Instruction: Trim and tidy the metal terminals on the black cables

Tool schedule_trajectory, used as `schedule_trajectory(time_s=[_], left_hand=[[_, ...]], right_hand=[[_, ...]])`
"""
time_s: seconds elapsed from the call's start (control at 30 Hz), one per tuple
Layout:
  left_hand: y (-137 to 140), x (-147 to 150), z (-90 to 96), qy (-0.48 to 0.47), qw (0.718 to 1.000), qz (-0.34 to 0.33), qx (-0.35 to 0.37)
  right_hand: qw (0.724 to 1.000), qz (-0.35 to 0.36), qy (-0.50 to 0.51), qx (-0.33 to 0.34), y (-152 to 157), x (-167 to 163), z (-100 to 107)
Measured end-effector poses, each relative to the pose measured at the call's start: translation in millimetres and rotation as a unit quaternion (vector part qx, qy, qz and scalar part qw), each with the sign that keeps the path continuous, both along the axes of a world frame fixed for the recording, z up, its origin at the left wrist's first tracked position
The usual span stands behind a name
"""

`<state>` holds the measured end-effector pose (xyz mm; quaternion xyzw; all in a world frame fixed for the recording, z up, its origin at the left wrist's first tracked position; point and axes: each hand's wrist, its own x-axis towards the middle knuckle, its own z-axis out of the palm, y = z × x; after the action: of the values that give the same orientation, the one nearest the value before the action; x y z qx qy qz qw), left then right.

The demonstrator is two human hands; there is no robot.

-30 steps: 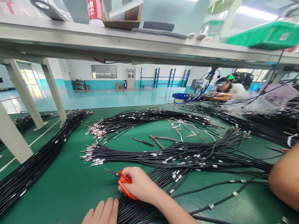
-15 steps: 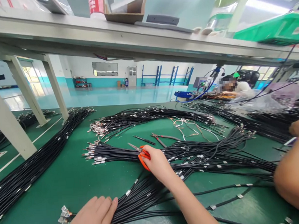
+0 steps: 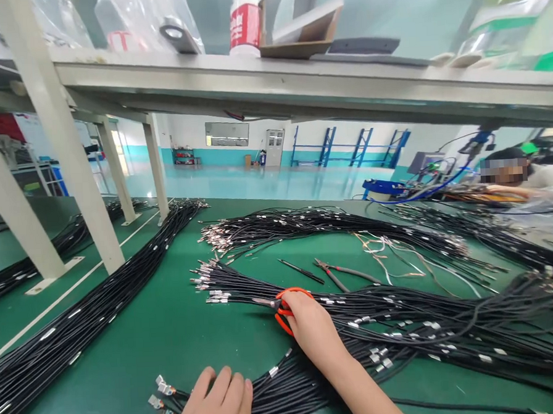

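Observation:
My right hand [image 3: 313,325] holds scissors [image 3: 281,304] with orange handles, their blades pointing left above a bundle of black cables [image 3: 248,287]. At the bottom, my left hand [image 3: 219,400] curls over a nearer cable bundle [image 3: 286,395], its thumb out of sight. Metal connectors [image 3: 161,386] on that bundle's ends stick out to the left of my left hand. Beyond the scissors lie a black pen-like tool [image 3: 302,271] and pliers [image 3: 345,274] with red and grey handles.
Another cable bundle [image 3: 305,221] runs across the back of the green table [image 3: 162,324]. A long bundle [image 3: 91,303] lies at left beside white shelf posts [image 3: 84,161]. Loose pale strips [image 3: 414,274] lie at right. A shelf [image 3: 251,78] spans overhead. A co-worker [image 3: 529,172] sits far right.
The view has swung right-to-left, so things sit further right. The scissors have turned, now lower against the front cable bundle. Another person's arm at the right has left view.

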<state>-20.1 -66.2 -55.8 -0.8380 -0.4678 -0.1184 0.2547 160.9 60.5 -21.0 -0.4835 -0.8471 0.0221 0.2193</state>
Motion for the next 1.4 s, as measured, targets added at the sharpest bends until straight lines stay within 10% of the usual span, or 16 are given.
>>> schedule_trajectory(time_s=[0.17,0.33,0.4,0.53,0.77,0.97,1.2,1.4], left_hand=[[12,8,41.2,-0.056,0.973,0.011,-0.224],[28,1,72.9,-0.304,0.885,0.009,-0.352],[40,-3,72.1,-0.452,0.79,0.013,-0.414],[76,-5,62.6,-0.682,0.513,0.074,-0.516],[105,-4,52.1,-0.765,0.344,0.152,-0.523],[97,-3,47.4,-0.798,0.289,0.136,-0.511],[114,21,63.8,-0.908,0.271,0.029,-0.318],[115,33,90.1,-0.867,0.323,-0.111,-0.362]], right_hand=[[0.996,-0.014,-0.035,0.086,1,-2,-5],[0.997,-0.018,-0.019,0.077,5,2,-4],[0.997,-0.016,0.014,0.072,8,6,-3],[0.992,-0.039,0.106,0.058,13,14,-2],[0.994,-0.008,0.107,0.007,15,11,-8],[0.993,-0.023,0.115,0.027,14,13,-1],[0.973,-0.008,0.23,0.017,10,19,8],[0.911,0.034,0.394,-0.115,4,18,27]])
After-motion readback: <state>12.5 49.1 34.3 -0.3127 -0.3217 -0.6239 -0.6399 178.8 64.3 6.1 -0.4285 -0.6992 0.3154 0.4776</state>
